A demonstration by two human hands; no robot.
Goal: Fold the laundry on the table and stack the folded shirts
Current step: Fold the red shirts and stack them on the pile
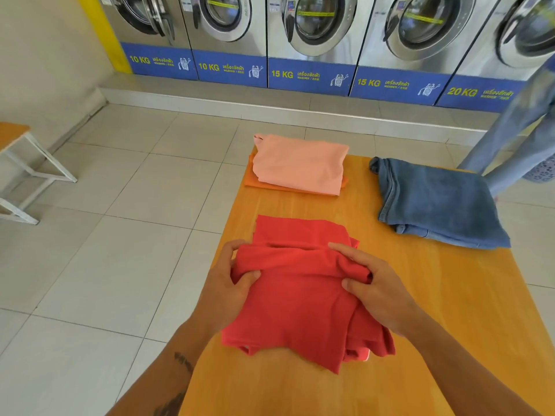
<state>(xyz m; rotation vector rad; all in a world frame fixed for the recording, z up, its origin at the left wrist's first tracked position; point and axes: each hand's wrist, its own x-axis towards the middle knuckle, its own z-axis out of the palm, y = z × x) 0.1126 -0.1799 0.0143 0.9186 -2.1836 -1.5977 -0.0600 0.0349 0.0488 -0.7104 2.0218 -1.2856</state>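
A red shirt [300,301] lies partly folded on the near middle of the wooden table [450,325]. My left hand [228,283] pinches its left edge at a raised fold. Across the same fold, my right hand [378,289] grips the right edge. At the table's far end a folded pink shirt [300,166] rests on top of a folded orange shirt [255,181]. Folded blue jeans [435,202] lie at the far right of the table.
A row of washing machines [315,40] lines the far wall on a raised step. A person in jeans [516,130] stands at the table's far right corner. A white-legged bench [18,163] stands at the left. Tiled floor surrounds the table.
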